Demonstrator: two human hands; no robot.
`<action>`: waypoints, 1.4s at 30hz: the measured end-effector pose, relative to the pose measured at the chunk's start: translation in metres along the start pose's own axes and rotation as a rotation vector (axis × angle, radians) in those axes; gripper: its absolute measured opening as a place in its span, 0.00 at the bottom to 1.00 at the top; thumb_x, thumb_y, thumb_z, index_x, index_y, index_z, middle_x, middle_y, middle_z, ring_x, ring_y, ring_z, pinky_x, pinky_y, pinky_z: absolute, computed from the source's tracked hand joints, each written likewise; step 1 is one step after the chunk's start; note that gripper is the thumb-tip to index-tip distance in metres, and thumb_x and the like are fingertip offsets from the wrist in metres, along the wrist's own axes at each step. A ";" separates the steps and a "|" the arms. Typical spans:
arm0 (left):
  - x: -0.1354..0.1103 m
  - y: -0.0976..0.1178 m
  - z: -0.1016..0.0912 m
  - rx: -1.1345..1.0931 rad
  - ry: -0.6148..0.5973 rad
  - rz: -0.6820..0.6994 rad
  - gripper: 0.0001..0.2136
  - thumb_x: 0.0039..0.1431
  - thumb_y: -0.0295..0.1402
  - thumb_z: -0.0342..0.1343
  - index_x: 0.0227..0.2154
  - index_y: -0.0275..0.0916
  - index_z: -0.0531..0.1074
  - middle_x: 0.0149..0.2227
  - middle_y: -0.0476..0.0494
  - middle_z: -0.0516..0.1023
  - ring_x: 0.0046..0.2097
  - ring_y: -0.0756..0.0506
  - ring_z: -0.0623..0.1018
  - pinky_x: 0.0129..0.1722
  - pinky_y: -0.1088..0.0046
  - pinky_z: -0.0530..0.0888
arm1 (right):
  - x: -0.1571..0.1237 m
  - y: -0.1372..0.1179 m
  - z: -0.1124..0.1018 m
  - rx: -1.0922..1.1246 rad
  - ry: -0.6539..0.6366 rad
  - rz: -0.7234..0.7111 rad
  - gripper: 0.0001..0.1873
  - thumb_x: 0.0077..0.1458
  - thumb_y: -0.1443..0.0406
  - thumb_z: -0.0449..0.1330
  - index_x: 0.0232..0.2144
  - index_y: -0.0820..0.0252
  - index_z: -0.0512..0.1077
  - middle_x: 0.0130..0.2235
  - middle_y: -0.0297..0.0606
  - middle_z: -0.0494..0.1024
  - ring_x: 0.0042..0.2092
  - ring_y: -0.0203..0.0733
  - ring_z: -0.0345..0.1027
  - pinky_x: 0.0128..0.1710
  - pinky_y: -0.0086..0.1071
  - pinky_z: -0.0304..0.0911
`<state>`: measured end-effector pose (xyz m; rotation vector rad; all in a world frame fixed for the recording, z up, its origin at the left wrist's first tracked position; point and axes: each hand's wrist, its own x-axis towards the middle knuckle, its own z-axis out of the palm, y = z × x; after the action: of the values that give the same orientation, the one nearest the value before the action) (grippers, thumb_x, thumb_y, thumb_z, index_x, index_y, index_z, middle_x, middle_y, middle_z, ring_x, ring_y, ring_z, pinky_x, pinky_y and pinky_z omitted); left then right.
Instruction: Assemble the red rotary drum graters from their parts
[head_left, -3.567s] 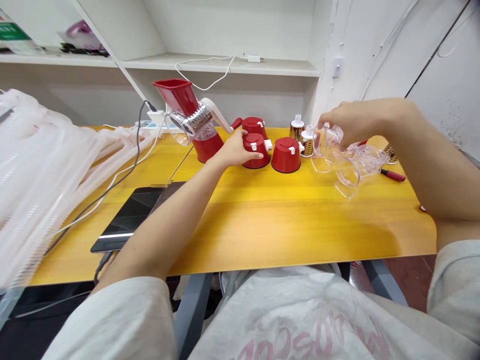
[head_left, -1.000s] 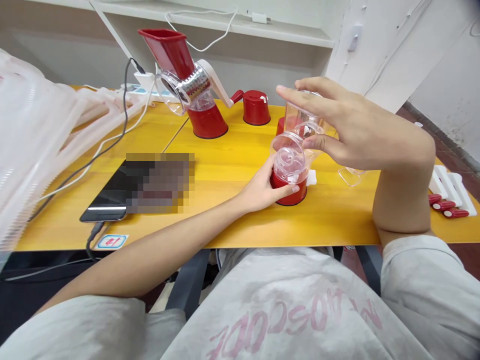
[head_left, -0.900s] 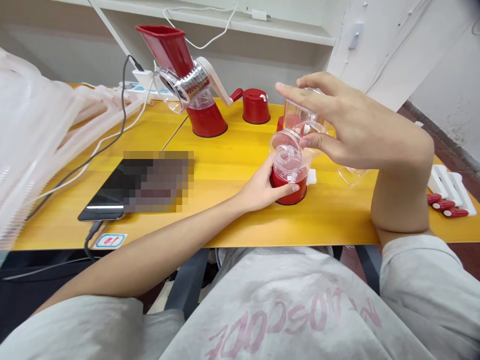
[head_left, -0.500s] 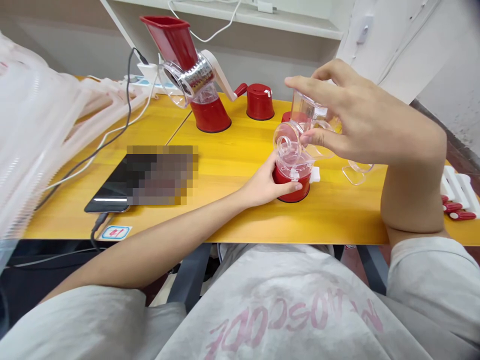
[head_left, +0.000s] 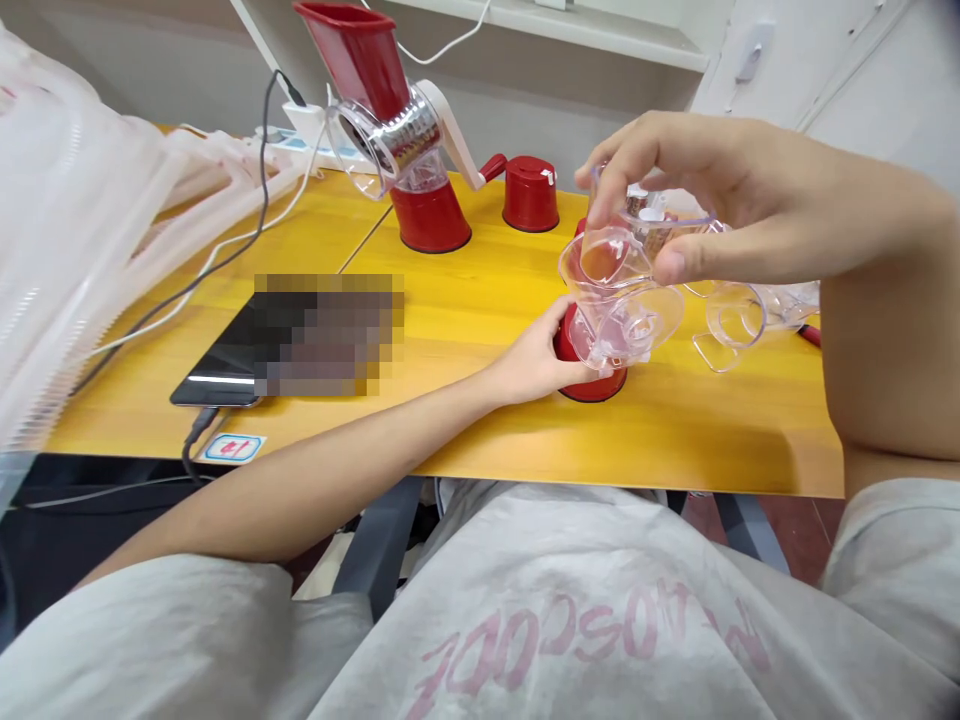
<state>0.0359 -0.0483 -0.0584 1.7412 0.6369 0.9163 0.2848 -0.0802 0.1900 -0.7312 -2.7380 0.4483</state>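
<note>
At the middle of the counter (head_left: 675,440), the left hand (head_left: 529,360) wraps its grip round a red base (head_left: 591,389), thumb on the near side. Just above, the right hand (head_left: 727,200) has its grip pinching a clear body (head_left: 634,325), thumb and fingers about the upper rim; whether that tilted body is seated in the base or only touching it, I cannot tell. Toward the far left stands an assembled grater (head_left: 409,140), and another red base (head_left: 531,195) stands just right of it. To the right lie more clear parts (head_left: 780,303); to the left, a black flat device (head_left: 232,350) lies near some translucent plastic (head_left: 52,250)
</note>
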 end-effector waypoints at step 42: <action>0.000 -0.007 0.002 0.019 -0.016 0.004 0.54 0.56 0.62 0.87 0.77 0.40 0.72 0.80 0.23 0.81 0.84 0.18 0.77 0.88 0.30 0.71 | 0.024 -0.022 0.046 -0.428 0.221 0.350 0.41 0.72 0.41 0.62 0.82 0.34 0.75 0.72 0.43 0.83 0.76 0.76 0.70 0.86 0.72 0.62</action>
<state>0.0377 -0.0474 -0.0657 1.7659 0.6334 0.9008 0.2398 -0.0959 0.1604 -1.2900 -2.5191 -0.1587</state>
